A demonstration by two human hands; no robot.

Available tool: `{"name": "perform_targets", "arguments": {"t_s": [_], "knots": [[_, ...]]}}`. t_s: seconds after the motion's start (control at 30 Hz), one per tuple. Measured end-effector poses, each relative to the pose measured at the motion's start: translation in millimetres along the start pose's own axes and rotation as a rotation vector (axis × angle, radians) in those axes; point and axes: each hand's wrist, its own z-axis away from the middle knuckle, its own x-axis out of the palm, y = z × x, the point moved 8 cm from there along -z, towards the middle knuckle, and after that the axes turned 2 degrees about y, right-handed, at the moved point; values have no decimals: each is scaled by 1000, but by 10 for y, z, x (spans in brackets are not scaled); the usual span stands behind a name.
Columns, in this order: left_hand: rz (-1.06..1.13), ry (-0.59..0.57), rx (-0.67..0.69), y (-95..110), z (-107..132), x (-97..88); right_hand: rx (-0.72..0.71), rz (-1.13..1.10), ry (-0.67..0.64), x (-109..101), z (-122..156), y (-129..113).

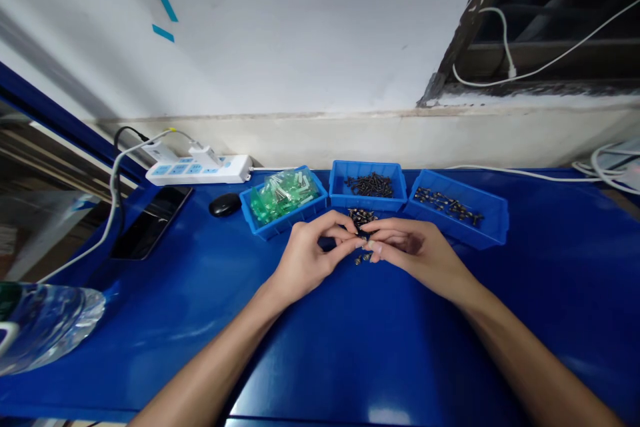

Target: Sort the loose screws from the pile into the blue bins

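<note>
Blue tabletop in head view, left hand and right hand brought together over middle. Each grip narrow, thumb drawn close to index finger; fingertips too small to tell what either grip holds. Pile of small metal parts on tabletop, just beyond fingertips, in front of middle bin. Few loose metal parts just on near side of fingertips. Left bin with green packets; right bin with metal fittings.
</note>
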Motion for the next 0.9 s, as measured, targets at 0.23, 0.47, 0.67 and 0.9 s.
{"name": "perform_targets", "arguments": {"t_s": [0.23, 0.47, 0.67, 0.9], "knots": [[-10, -60, -36, -25, 2, 32, 62, -62, -107, 91, 3, 22], [-571, -195, 303, 98, 32, 111, -30, -170, 438, -374, 7, -86], [-665, -289, 298, -70, 55, 192, -116, -336, 916, -776, 188, -115], [-707, -279, 183, -10, 38, 109, -112, -297, 755, -641, 125, -141]]}}
